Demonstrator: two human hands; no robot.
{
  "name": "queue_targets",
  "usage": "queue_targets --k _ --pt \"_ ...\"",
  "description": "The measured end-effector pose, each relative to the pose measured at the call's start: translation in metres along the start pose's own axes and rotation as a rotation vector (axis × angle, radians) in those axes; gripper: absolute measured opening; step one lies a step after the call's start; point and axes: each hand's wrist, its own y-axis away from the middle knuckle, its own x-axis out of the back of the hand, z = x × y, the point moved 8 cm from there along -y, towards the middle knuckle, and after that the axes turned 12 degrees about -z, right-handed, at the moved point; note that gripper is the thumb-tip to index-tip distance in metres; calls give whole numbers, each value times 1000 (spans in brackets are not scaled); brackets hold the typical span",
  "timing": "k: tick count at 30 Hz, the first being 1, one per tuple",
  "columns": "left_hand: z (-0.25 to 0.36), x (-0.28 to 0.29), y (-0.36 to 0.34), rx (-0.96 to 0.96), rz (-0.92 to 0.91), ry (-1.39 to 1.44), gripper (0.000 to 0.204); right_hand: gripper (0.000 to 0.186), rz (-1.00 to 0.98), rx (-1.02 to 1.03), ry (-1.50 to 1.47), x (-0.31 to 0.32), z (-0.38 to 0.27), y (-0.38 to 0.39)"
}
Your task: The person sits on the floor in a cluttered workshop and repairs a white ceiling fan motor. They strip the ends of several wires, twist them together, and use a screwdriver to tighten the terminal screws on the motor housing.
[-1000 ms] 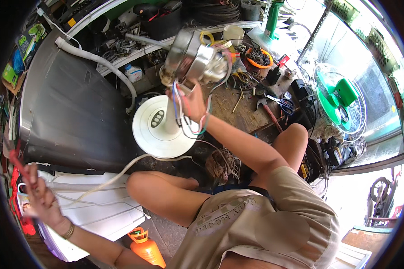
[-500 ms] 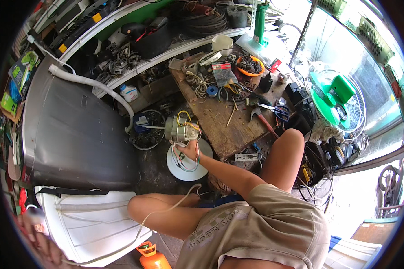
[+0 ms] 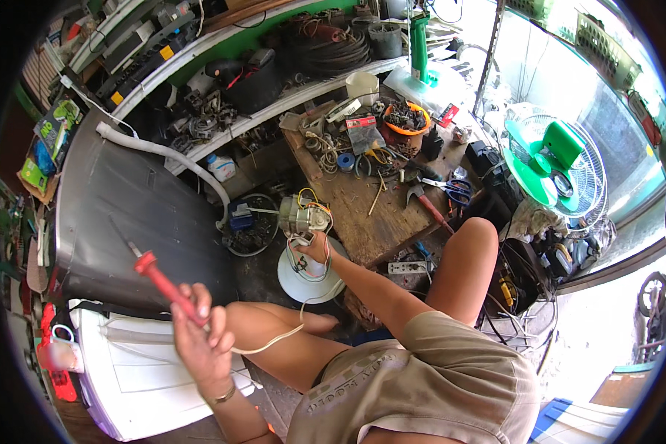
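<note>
My left hand (image 3: 203, 344) grips a red-handled soldering iron (image 3: 163, 283) with its thin metal tip angled up and left; a cream cord (image 3: 274, 340) runs rightward below it. My right hand (image 3: 316, 248) is closed on the neck of a white fan stand, just under a bare fan motor (image 3: 300, 214) with a long shaft and loose coloured wires hanging from it. The stand's round base (image 3: 296, 291) rests on the floor.
A scuffed wooden bench (image 3: 370, 222) holds a hammer (image 3: 425, 203), scissors (image 3: 455, 191) and an orange bowl (image 3: 407, 117) of parts. A green fan (image 3: 551, 163) stands right, a dark metal panel (image 3: 126, 222) left, a white plastic surface (image 3: 133, 377) lower left, and a crowded shelf (image 3: 244, 96) behind.
My left hand has risen from the lower left toward the middle with the iron. The motor and stand appear lower and smaller than a second ago, my right hand still on the neck.
</note>
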Motion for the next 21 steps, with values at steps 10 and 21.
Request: queue_targets --k 10,21 --pt "-88 18 -20 38 20 -179 24 59 15 64 219 -8 -3 27" --pt "-135 33 -109 98 -94 -271 38 41 -795 -327 446 20 -6 107"
